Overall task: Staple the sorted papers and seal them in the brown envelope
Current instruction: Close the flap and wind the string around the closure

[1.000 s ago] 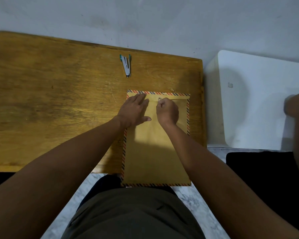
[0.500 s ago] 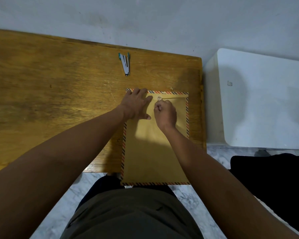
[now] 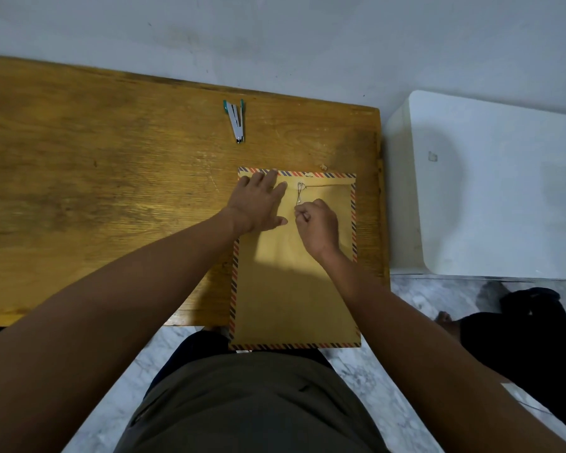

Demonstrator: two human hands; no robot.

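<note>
A brown envelope [image 3: 291, 299] with a red-and-blue striped border lies flap-down on the wooden table [image 3: 111, 191], its near end hanging over the table's front edge. My left hand [image 3: 258, 201] lies flat on the envelope's top left corner, fingers straight. My right hand [image 3: 317, 223] is curled just below the round clasp [image 3: 300, 184] and pinches the thin closure string [image 3: 298, 199], which runs down from the clasp. A small silver stapler [image 3: 236, 120] with teal ends lies farther back on the table. No papers are visible.
A white box-like surface [image 3: 490, 191] stands to the right of the table. Beyond the table is a pale wall. Marble floor and a dark shape [image 3: 530, 338] with another person's foot lie at the lower right.
My right hand has drawn back toward me from the clasp, pulling the string down so clasp and string now show. The left hand stays pressed on the corner.
</note>
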